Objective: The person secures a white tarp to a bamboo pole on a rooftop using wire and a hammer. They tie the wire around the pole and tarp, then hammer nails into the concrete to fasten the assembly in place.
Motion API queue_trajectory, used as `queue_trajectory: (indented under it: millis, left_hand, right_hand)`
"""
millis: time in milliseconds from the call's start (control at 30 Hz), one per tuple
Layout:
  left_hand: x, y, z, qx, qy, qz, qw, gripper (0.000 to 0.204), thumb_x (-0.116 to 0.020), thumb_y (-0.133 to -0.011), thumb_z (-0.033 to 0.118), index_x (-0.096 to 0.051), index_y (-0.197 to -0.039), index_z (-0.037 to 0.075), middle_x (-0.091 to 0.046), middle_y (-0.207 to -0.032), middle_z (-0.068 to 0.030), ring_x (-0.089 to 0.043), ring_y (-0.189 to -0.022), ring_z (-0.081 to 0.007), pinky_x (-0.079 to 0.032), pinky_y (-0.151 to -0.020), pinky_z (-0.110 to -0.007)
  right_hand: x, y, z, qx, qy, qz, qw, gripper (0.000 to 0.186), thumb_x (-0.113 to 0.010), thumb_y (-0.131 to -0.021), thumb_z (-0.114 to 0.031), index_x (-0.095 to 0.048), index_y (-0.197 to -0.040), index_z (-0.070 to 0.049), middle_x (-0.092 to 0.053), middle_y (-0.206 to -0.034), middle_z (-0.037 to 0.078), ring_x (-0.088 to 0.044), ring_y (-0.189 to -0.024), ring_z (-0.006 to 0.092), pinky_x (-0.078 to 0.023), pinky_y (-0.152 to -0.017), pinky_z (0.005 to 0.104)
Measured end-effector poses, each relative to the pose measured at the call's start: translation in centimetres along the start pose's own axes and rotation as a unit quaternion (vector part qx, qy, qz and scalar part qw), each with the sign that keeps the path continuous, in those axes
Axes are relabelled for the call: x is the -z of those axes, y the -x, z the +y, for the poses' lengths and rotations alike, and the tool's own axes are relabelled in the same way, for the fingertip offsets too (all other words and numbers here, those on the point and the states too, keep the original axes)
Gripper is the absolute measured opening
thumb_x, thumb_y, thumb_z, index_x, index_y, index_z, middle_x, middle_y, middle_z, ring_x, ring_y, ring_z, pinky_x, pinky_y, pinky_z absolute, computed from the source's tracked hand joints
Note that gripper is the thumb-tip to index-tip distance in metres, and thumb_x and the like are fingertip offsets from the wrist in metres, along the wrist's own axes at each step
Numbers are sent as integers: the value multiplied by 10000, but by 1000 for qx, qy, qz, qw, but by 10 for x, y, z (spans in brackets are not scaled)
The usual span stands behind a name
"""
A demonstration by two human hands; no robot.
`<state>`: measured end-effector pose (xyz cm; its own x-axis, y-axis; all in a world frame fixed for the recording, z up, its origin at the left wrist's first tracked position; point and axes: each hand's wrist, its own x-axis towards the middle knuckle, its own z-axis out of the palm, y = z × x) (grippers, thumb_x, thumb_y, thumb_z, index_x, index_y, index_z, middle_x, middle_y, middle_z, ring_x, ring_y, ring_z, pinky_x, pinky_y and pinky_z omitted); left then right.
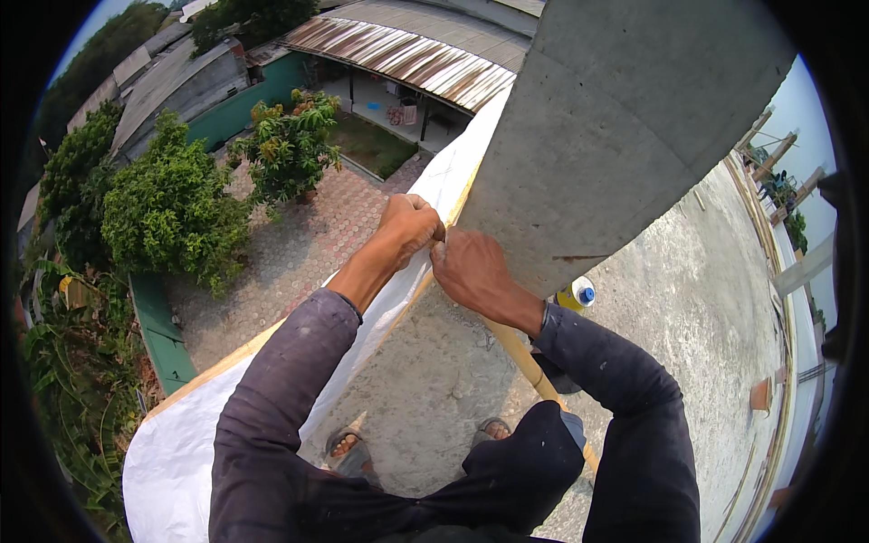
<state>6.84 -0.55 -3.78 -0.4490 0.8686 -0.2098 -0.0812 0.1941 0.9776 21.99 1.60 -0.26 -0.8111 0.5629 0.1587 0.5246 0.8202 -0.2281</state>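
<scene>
White sheet [371, 333] at the edge of a raised concrete floor [425, 380]. The sheet runs diagonally from lower left to upper right, passing beneath the left forearm and just beside both hands, and continues beyond them alongside a concrete column [625, 127]. A narrow yellowish strip [465, 201] follows the sheet's inner margin next to the column. The left hand [409, 223] is closed, its fingers curled over this margin; the right hand [475, 267], likewise closed, meets it fingertip to fingertip, near the column's lower left edge. What the fingertips pinch, if anything, is hidden. A bamboo pole [525, 360] slants from below the right wrist toward the lower right, passing beside the person's knee. A yellow container with a blue cap [577, 293] stands at the column's base, partly concealed. Sandalled feet [344, 443] rest on the floor between the forearms. Beyond the sheet, at a lower level, lie a paved courtyard [272, 244], leafy trees [172, 208], a green wall [253, 95] and a rust-streaked roof [398, 54].
</scene>
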Motion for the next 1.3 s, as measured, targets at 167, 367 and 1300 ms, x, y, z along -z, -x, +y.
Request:
queue_trajectory:
  millis: [167, 367, 1300]
  left_hand:
    - [43, -8, 20, -75, 9, 6, 997, 351, -744, -660, -101, -478, -749, 110, -553, -767, -26, -547, -692, -159, -439, -616, -303]
    - [131, -39, 44, -120, 73, 7, 990, 353, -752, -755, -129, -516, -794, 130, -638, -808, -34, -651, -816, -167, -507, -715, -296]
    - [254, -106, 198, -268, -296, 526, 751, 493, -659, -947, 351, -571, -1356, 90, -652, -1357, -145, -619, -1260, -323, -459, -1074, -446]
  right_hand:
    - [-9, 54, 28, -182, -466, -41, 865, 675, -736, -906, -450, -587, -1296, 81, -663, -1027, 188, -679, -940, 301, -547, -845, 428]
    - [-52, 239, 116, -211, -240, -70, 945, 1035, -879, -720, -562, -477, -1460, 40, -637, -1287, 221, -640, -1181, 345, -502, -1024, 422]
    - [-91, 43, 76, -112, -163, 89, 976, 436, -770, -897, -432, -645, -867, -16, -609, -590, 138, -649, -524, 313, -505, -538, 435]
